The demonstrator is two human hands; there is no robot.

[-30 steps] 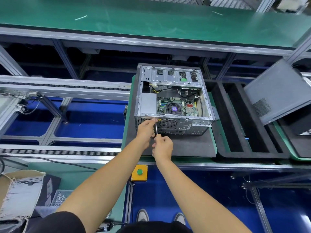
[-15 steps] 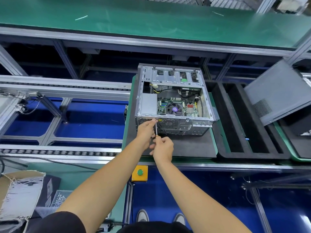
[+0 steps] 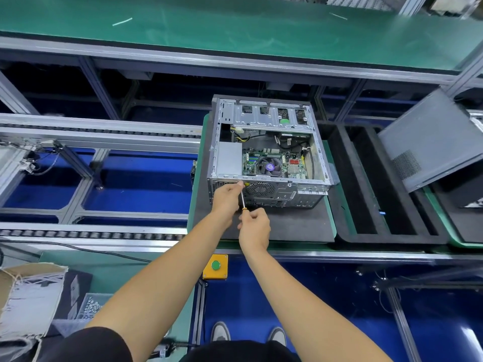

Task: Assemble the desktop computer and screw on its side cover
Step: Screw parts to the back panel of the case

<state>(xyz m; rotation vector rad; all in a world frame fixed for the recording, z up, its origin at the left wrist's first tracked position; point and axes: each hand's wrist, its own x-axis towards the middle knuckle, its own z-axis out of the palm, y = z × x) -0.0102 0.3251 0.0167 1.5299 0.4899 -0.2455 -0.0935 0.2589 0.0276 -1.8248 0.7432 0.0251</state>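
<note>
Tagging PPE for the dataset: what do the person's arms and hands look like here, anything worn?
Both forearms are bare to above the elbow. The left hand and right hand show no gloves, and no watch, wrist strap or rings are visible from this side. A black short sleeve covers the left upper arm; the right sleeve is out of frame.

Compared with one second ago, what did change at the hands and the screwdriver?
Almost nothing. The right hand shifted slightly on the screwdriver handle, as if turning it. The left hand still steadies the shaft near the tip at the rear panel of the computer case. The case and the side cover have not moved.
</note>
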